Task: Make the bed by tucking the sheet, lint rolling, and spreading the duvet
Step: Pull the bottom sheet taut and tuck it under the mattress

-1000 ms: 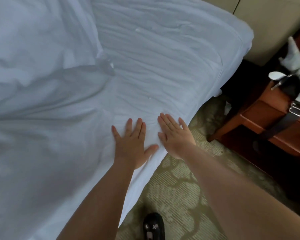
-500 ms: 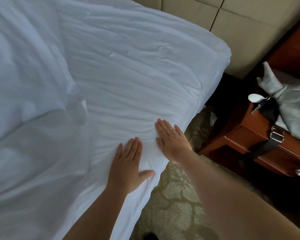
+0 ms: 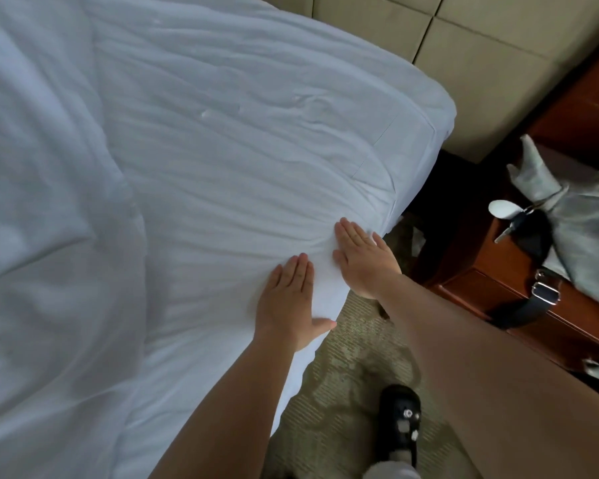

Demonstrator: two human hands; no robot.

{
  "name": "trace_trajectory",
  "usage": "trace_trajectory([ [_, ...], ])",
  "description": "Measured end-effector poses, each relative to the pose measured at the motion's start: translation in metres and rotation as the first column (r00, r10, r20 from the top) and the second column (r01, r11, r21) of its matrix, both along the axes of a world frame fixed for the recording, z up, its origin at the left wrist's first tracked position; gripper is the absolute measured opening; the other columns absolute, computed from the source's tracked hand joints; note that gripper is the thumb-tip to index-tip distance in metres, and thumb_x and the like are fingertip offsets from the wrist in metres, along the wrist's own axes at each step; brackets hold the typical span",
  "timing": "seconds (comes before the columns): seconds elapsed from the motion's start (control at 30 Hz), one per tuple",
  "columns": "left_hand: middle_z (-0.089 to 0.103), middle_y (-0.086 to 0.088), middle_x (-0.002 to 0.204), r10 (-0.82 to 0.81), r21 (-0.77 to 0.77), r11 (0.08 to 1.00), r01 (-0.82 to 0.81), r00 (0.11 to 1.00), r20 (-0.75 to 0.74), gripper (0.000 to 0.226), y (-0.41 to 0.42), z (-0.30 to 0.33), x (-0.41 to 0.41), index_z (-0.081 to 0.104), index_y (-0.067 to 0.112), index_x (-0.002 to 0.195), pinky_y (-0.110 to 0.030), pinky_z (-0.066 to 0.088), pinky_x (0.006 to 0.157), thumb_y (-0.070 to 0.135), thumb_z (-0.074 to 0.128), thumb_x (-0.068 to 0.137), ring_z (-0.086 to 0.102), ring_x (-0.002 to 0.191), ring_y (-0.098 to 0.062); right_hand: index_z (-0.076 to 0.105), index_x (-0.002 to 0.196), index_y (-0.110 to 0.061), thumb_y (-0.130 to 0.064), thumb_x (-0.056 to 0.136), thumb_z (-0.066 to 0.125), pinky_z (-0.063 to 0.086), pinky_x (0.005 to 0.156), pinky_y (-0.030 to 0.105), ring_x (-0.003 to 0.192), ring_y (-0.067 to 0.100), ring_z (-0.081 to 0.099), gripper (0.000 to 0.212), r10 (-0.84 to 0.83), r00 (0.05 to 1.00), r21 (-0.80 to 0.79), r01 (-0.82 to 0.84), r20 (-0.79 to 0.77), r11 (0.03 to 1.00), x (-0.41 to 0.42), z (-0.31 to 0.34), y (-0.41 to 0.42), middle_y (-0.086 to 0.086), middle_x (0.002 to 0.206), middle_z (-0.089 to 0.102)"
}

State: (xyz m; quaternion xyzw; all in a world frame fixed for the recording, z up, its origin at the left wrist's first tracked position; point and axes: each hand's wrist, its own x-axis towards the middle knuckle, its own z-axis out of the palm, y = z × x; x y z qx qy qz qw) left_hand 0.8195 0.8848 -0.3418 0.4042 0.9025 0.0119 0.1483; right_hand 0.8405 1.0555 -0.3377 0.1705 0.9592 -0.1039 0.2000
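Sheet smoothing at the right edge of the bed, near its head corner.

Both hands lie flat, fingers straight, holding nothing: the left hand point(image 3: 288, 299) and the right hand point(image 3: 362, 259) press the white sheet point(image 3: 242, 160) side by side at the mattress edge. The duvet point(image 3: 42, 209) is bunched on the bed's left part, not yet spread. Judged step: flattening the sheet ahead of the tuck; the next move calls for pushing the overhang down under the mattress. Against the frame half a second earlier, both hands sit nearer the head corner, and a shoe point(image 3: 399, 420) shows on the carpet point(image 3: 343, 392).
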Motion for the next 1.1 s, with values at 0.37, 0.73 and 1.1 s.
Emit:
trace_trajectory([
  [0.37,-0.019,-0.010,0.158,0.053,0.005,0.999,-0.053,0.999,-0.003,0.107,0.083,-0.002,-0.044,-0.014,0.004,0.149,-0.037,-0.011,0.119,0.071,0.040,0.085,-0.017,0.146,-0.020,-0.014,0.150,-0.020,-0.034,0.103,0.010,-0.008,0.118,0.032,0.144,0.006,-0.015,0.054,0.060,0.998,0.039,-0.060,-0.008,0.997,-0.041,-0.004,0.088,-0.009,0.157,-0.020],
  [0.73,-0.020,-0.005,0.159,0.177,-0.169,0.970,-0.173,0.984,0.006,0.118,0.198,0.007,-0.129,-0.015,0.009,0.150,-0.052,-0.004,0.118,0.083,0.036,0.075,-0.016,0.146,-0.021,-0.009,0.152,-0.020,-0.035,0.103,0.012,-0.004,0.118,0.034,0.145,0.008,-0.012,0.055,0.099,0.993,0.014,-0.099,-0.056,0.995,-0.131,-0.005,0.185,-0.008,0.158,-0.016],
  [1.1,-0.029,0.001,0.156,0.218,-0.292,0.938,-0.185,0.972,0.084,0.141,0.254,0.015,-0.210,-0.020,0.012,0.149,-0.072,0.002,0.107,0.089,0.052,0.056,-0.022,0.144,-0.016,-0.001,0.153,-0.021,-0.033,0.103,0.018,0.000,0.119,0.037,0.147,0.012,-0.005,0.055,0.190,0.979,0.016,-0.190,-0.067,0.982,-0.223,0.002,0.253,-0.003,0.160,-0.007],
])
